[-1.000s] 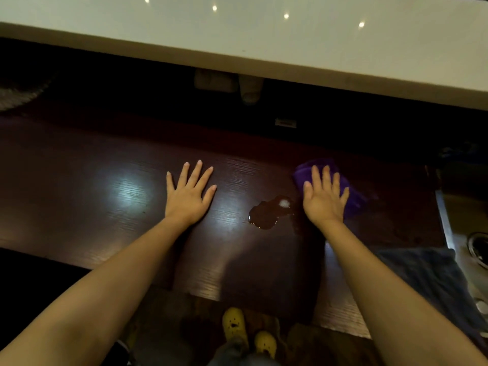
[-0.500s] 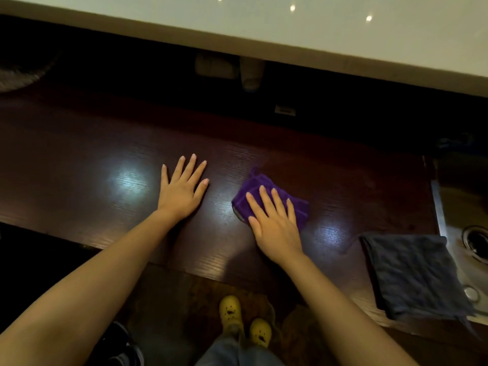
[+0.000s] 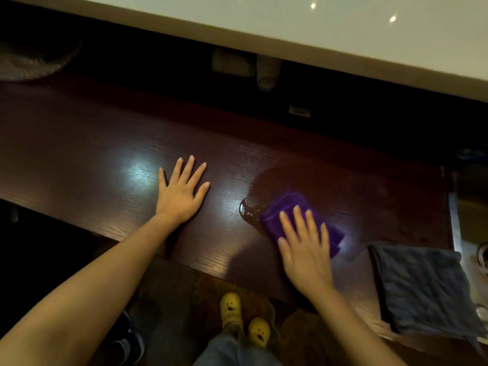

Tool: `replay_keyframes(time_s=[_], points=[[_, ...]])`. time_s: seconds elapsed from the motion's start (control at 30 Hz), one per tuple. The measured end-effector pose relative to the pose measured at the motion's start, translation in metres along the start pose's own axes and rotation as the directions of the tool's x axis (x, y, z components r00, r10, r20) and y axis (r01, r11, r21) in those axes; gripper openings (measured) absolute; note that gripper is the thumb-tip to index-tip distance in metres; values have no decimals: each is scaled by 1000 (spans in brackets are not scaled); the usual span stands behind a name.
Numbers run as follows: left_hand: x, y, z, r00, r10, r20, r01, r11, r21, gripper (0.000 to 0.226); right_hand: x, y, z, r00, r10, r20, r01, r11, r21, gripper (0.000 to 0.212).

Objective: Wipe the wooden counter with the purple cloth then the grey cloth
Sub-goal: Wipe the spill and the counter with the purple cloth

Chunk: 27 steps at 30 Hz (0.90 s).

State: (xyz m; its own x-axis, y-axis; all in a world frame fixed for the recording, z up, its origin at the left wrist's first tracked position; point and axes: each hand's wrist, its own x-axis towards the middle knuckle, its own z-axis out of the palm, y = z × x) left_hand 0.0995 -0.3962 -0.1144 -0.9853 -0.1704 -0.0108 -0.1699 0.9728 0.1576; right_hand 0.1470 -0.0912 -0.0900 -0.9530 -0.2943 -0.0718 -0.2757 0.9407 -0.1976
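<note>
**Pressing the purple cloth into the spill**

Pressing down, your right hand (image 3: 303,249) lies flat and spread on the purple cloth (image 3: 287,211), right of the frame's centre. Its fingers are extended rather than curled, so the palm pins the cloth to the counter (image 3: 92,154) instead of gripping it. The hand looks slightly blurred. The cloth is folded, and its upper-left part shows past your fingertips while a lower-right corner pokes out beside your little finger.

A dark puddle (image 3: 249,208) touches the cloth's left edge, glinting just left of your fingers, and a wet smear fans upward from it toward the frame's middle.

Your left hand (image 3: 181,192) rests palm-down on the bare wood left of centre, fingers splayed wide and holding nothing. A bright reflection sits just to its left. It is well apart from the puddle.

The grey cloth (image 3: 420,289) lies flat at the lower right of the frame, near the counter's front edge, apart from the purple cloth and untouched by either hand. Beyond it, at the right edge, you can see a metal sink rim (image 3: 455,225).

A pale raised ledge (image 3: 317,30) crosses the top of the frame. At the bottom centre, below the counter edge, your yellow shoes (image 3: 232,307) stand on the floor
</note>
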Motion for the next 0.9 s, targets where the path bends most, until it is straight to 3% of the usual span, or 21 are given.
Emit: replay_keyframes(time_s=[0.23,0.4,0.57,0.77,0.9], points=[[2,0,-1,1000,-2,12,2,1000,-10,52,40,-49,11,945,-319,68,320,947,-10,52],[-3,-15,-8,999,48,11,-48,999,-15,52,129,-41,8,959,-271,85,271,963,13,52],[-12,-27,-8,999,-32,-27,32,999,10,58,218,-33,-1,990,-136,46,136,991,14,51],[-9,-32,-6,999,-23,-28,23,1000,3,57,259,-52,-3,996,8,92,-12,999,46,51],[-8,-33,-5,999,-20,-26,20,1000,2,57,234,-75,3,995,-83,47,81,996,40,50]])
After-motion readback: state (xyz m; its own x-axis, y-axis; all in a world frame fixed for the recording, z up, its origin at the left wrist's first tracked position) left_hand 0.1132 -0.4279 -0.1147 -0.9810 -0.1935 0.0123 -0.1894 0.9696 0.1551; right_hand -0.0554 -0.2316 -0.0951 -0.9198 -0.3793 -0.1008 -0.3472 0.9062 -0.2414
